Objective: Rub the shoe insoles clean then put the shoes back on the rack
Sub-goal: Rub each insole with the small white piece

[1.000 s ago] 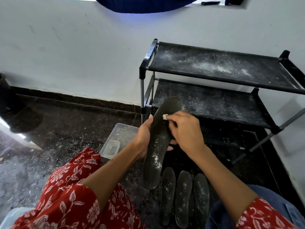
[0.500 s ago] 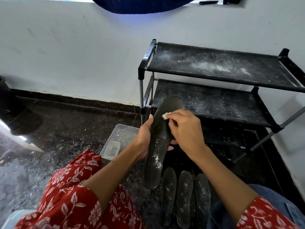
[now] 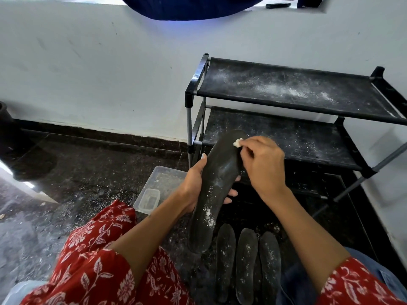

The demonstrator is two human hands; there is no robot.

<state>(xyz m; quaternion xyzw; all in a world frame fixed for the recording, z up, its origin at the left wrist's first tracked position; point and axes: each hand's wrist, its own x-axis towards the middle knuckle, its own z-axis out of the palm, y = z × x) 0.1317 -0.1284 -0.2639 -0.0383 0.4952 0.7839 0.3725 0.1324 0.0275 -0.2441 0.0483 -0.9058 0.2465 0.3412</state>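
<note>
My left hand grips a long black insole around its middle, holding it upright with the toe end tilted toward the rack. White powder speckles its lower half. My right hand pinches a small white wad and presses it against the insole's upper right edge. Three more black insoles, dusted with white specks, lie side by side on the floor below. The black shoe rack stands against the wall, both shelves bare and powdery. No shoes are in view.
A clear plastic tub with a smaller clear container inside sits on the dark floor left of the rack. A dark object stands at the far left. My red floral sleeves and lap fill the bottom.
My right hand has slid the white wad up the insole toward its toe end. The left hand keeps the same grip and the insole has tilted slightly.
</note>
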